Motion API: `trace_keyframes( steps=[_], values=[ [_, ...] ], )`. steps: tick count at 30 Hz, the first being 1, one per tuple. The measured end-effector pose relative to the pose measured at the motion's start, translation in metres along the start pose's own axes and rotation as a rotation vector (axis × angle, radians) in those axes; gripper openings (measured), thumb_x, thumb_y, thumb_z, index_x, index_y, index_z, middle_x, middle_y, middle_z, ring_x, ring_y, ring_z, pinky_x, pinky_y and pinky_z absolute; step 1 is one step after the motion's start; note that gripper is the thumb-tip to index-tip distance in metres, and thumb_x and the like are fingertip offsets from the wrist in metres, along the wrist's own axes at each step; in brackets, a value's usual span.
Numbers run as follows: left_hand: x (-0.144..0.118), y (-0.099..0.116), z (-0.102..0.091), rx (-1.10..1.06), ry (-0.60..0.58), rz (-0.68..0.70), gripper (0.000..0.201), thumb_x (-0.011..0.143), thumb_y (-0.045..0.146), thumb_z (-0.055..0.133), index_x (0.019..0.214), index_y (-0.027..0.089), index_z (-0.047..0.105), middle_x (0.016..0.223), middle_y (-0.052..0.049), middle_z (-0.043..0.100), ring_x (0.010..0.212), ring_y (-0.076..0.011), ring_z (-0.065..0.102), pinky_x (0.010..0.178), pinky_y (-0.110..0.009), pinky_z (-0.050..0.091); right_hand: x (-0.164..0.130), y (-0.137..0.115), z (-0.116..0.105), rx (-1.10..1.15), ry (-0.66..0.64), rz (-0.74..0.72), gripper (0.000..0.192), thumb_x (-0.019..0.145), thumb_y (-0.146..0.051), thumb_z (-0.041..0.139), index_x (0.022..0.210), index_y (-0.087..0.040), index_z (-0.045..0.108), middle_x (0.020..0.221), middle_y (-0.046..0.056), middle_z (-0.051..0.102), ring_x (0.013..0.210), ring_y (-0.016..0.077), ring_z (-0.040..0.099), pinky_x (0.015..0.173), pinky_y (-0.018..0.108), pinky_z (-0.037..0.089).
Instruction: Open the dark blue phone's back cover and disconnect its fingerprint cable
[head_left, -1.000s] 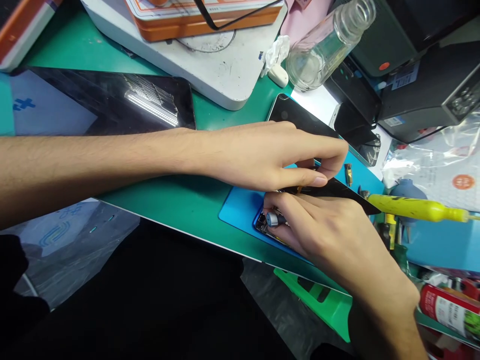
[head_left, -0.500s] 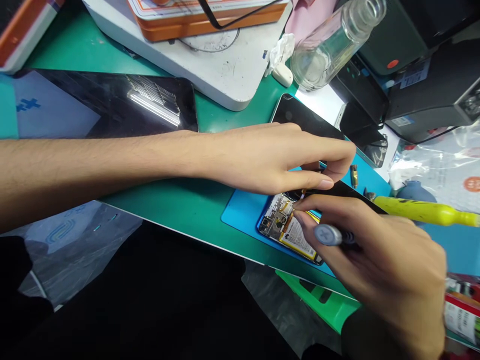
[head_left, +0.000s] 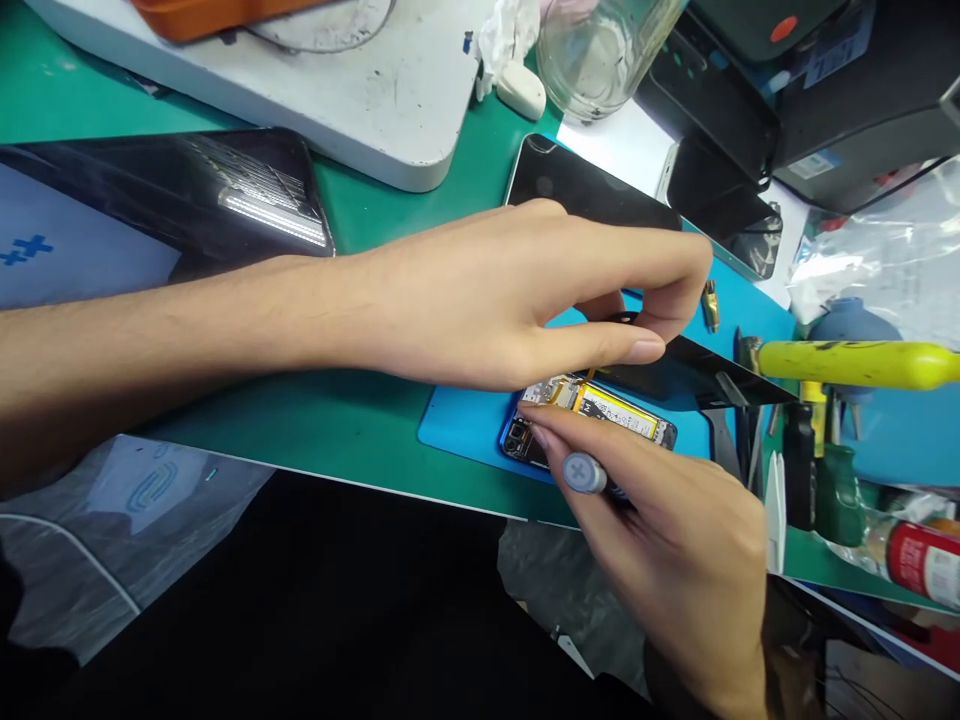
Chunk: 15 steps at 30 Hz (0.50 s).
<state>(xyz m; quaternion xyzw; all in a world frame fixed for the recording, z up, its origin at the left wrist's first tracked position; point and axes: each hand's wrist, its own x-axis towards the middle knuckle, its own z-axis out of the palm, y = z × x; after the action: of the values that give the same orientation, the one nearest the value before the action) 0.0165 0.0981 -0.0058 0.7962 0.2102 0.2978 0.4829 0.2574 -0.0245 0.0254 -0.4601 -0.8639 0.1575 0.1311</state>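
Observation:
An opened phone [head_left: 628,413] lies on a blue mat [head_left: 465,420], its circuit board and yellow-edged battery bare. My left hand [head_left: 517,300] reaches across from the left, thumb and finger closed on the edge of a black phone screen [head_left: 694,372]. That panel is tilted up behind the phone, and a thin orange ribbon cable [head_left: 589,376] shows between the two. Held in my right hand [head_left: 667,540] is a screwdriver [head_left: 585,473] with a grey, cross-marked cap. My right thumb and forefinger meet at the phone's camera end; whatever they pinch there is hidden.
Beyond my hands lie another dark phone [head_left: 592,185] and a glass jar [head_left: 592,60]. A yellow-handled tool [head_left: 855,365] and several hand tools lie to the right. A large dark screen [head_left: 247,190] sits at left, near a white slab [head_left: 390,110].
My right hand has moved left along the phone, from the middle of the board to the camera end, uncovering more of the battery. My left hand still grips the screen. The view has shifted.

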Motion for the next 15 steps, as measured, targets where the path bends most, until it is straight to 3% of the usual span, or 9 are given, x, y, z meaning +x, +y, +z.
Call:
trace_keyframes(
  steps=[6,12,15],
  values=[
    [-0.002,0.002,0.0,0.036,0.022,-0.025,0.014,0.118,0.038,0.069,0.114,0.025,0.07,0.096,0.005,0.082,0.071,-0.0099,0.066,0.074,-0.03,0.05,0.003,-0.004,-0.001,0.058,0.003,0.034,0.024,0.117,-0.012,0.068,0.133,-0.021,0.083,0.122,0.001,0.092,0.096,0.018,0.09,0.097,0.028,0.072],
    [-0.003,0.003,0.001,0.063,0.027,-0.036,0.016,0.118,0.041,0.07,0.114,0.026,0.072,0.109,0.005,0.085,0.099,-0.0143,0.083,0.081,-0.024,0.057,0.015,0.0,-0.002,0.254,-0.027,0.135,0.016,0.118,-0.015,0.07,0.126,-0.024,0.081,0.108,-0.005,0.091,0.088,0.0127,0.087,0.089,0.023,0.069],
    [-0.002,0.005,0.001,0.096,0.024,-0.057,0.013,0.118,0.039,0.07,0.113,0.027,0.071,0.114,0.007,0.086,0.099,-0.0138,0.082,0.084,-0.024,0.06,0.022,0.003,0.0,0.313,-0.063,0.174,0.013,0.116,-0.014,0.072,0.12,-0.025,0.079,0.101,-0.009,0.087,0.083,0.0065,0.083,0.076,0.016,0.061]
  ],
)
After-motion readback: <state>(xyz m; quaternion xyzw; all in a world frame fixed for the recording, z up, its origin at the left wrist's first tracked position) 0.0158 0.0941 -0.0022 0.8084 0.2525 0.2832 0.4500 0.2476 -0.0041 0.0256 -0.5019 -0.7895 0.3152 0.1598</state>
